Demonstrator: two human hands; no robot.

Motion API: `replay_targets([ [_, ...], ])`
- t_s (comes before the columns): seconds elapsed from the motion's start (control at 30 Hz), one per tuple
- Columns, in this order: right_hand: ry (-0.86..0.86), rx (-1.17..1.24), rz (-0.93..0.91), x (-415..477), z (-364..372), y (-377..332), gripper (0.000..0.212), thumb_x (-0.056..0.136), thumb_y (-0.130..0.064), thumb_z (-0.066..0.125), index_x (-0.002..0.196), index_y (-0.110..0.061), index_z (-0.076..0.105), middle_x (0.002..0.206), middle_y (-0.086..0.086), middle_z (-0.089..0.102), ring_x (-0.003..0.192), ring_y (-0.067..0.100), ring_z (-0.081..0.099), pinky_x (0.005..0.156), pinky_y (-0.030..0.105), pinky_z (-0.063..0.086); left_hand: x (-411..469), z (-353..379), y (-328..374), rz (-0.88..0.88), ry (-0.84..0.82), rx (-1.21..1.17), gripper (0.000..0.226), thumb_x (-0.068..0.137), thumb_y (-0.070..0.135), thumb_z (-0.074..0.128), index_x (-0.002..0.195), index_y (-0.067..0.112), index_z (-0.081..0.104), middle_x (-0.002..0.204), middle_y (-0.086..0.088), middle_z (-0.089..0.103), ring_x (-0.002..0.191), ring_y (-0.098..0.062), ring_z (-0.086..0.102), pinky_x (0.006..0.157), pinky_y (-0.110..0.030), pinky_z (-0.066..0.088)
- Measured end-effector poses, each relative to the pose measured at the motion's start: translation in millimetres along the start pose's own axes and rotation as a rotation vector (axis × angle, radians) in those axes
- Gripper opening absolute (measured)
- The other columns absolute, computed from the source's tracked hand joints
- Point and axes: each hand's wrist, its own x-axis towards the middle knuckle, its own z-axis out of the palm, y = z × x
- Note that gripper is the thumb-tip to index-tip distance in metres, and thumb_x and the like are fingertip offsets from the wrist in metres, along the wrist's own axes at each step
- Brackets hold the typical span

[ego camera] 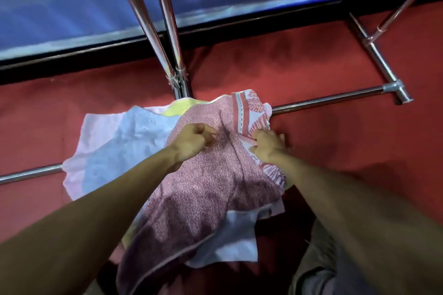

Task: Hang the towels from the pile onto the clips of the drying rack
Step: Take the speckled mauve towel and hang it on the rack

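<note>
Fingers (260, 137) of the right hand (269, 147) are clamped on the patterned border of the pink towel (203, 187) in the head view. The left hand (191, 142) is curled on the same towel further left (too blurred to tell whether it pinches cloth). That towel lies topmost, over a pale blue towel (119, 141) and a yellow towel (182, 106), across the low rack bar (330, 99) on the red floor (359, 146). No clips show and nothing looks hung, so the hanging is probably all still ahead.
</note>
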Motion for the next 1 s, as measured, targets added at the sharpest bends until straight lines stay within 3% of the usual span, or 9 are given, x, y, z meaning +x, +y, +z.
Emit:
replay_targets([
  [0.07,-0.001,-0.049,-0.012,0.2,-0.9,-3.0,0.012,0.093,-0.03,0.056,0.095,-0.019,0.06,0.115,0.008,0.064,0.111,0.027,0.055,0.094,0.039,0.033,0.4,-2.2,-1.4,0.018,-0.003,0.015,0.024,0.093,-0.004,0.045,0.089,0.012,0.062,0.079,-0.008,0.062,0.071,-0.014,0.055,0.063,-0.02,0.043],
  [0.2,-0.048,0.09,-0.122,-11.2,-24.2,-8.9,0.041,0.095,-0.023,0.053,0.058,-0.019,0.038,0.083,0.009,0.059,0.086,0.021,0.052,0.075,0.029,0.037,-15.6,-9.0,7.9,0.034,-0.011,0.056,0.022,0.092,-0.007,0.045,0.101,0.007,0.059,0.082,-0.009,0.062,0.074,-0.013,0.057,0.057,-0.009,0.044],
  [0.33,0.062,0.126,-0.261,-43.3,-80.1,-36.6,0.04,0.094,-0.022,0.052,0.058,-0.017,0.035,0.061,-0.003,0.039,0.075,0.021,0.041,0.071,0.032,0.03,-43.5,-22.9,31.8,0.11,-0.005,0.087,0.045,0.09,-0.009,0.049,0.131,0.007,0.039,0.1,-0.011,0.061,0.087,-0.018,0.058,0.07,-0.018,0.047],
  [0.5,0.151,0.069,-0.519,-104.7,-159.7,-86.1,0.023,0.089,-0.023,0.05,0.069,-0.013,0.052,0.07,0.003,0.054,0.069,0.017,0.041,0.069,0.041,0.046,-91.2,-58.4,69.0,0.323,0.046,0.227,0.078,0.084,-0.002,0.062,0.149,0.012,0.021,0.138,-0.008,0.046,0.115,-0.022,0.053,0.1,-0.039,0.045],
  [0.6,0.205,-0.073,-0.667,-154.7,-205.7,-110.5,0.024,0.093,-0.029,0.053,0.069,-0.029,0.053,0.072,-0.007,0.055,0.078,0.019,0.05,0.075,0.038,0.045,-122.6,-84.4,92.8,0.566,0.06,0.433,0.089,0.071,0.014,0.068,0.148,0.012,0.024,0.143,-0.006,0.043,0.126,-0.02,0.048,0.105,-0.041,0.042],
  [0.73,0.389,-0.04,-0.806,-197.5,-242.0,-132.1,0.013,0.092,-0.037,0.049,0.088,-0.03,0.058,0.084,-0.01,0.061,0.084,0.017,0.055,0.083,0.044,0.048,-164.9,-109.5,123.7,0.645,0.152,0.637,0.047,0.072,0.024,0.07,0.115,0.018,0.054,0.104,0.001,0.063,0.09,-0.015,0.059,0.082,-0.031,0.05],
  [0.8,0.454,0.05,-0.856,-211.2,-252.9,-142.3,0.014,0.089,-0.04,0.048,0.091,-0.033,0.06,0.088,-0.013,0.065,0.09,0.015,0.06,0.084,0.045,0.049,-187.2,-119.5,131.7,0.616,0.293,0.635,0.03,0.074,0.03,0.064,0.099,0.016,0.059,0.094,0.0,0.067,0.086,-0.02,0.063,0.076,-0.032,0.048],
  [0.87,0.52,0.096,-0.908,-219.2,-262.9,-149.8,0.015,0.09,-0.036,0.052,0.092,-0.03,0.065,0.091,-0.014,0.068,0.093,0.012,0.062,0.084,0.042,0.05,-201.6,-126.1,130.2,0.605,0.49,0.613,0.004,0.083,0.018,0.062,0.086,0.018,0.06,0.085,-0.004,0.067,0.083,-0.026,0.062,0.065,-0.03,0.038],
  [1.0,0.68,0.3,-0.945,-212.8,-271.0,-159.1,0.011,0.089,-0.025,0.061,0.087,-0.023,0.072,0.086,-0.012,0.071,0.087,0.005,0.064,0.083,0.028,0.049,-209.9,-131.3,126.8,0.603,0.72,0.599,0.012,0.088,0.013,0.053,0.086,0.012,0.065,0.08,-0.009,0.067,0.083,-0.032,0.062,0.065,-0.033,0.037],
])
